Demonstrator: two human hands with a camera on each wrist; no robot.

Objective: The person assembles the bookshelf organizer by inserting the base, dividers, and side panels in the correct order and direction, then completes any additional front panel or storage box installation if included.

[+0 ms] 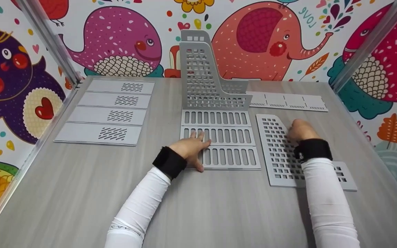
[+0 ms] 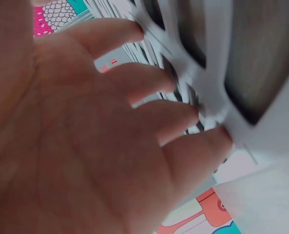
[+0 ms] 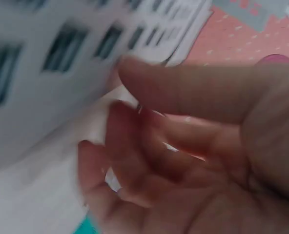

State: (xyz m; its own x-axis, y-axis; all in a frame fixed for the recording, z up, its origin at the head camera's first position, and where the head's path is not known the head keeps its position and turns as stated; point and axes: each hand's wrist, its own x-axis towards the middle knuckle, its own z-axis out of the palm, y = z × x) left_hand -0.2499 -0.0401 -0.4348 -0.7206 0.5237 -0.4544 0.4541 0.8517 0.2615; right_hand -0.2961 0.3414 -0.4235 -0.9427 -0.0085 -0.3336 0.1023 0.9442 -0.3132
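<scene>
My left hand (image 1: 190, 148) rests with spread fingers on the left side of a grey slotted panel (image 1: 231, 146), made of rows of long rounded slots. In the left wrist view its fingertips touch the slotted surface. Further right, my right hand (image 1: 302, 131) is at the inner edge of a grey L-shaped panel (image 1: 288, 183) with square holes. The right wrist view shows the thumb (image 3: 183, 92) against that panel's edge and the other fingers curled below. My right forearm covers part of this panel. Blur hides exactly how the fingertips meet the edge.
Behind the slotted panel stand overlapping grey perforated panels (image 1: 193, 45). Several plain panels (image 1: 84, 115) with slanted slits lie in a column at left. A narrow white panel (image 1: 289, 100) lies at back right. Printed walls and metal posts (image 1: 374, 38) enclose the table (image 1: 191, 213).
</scene>
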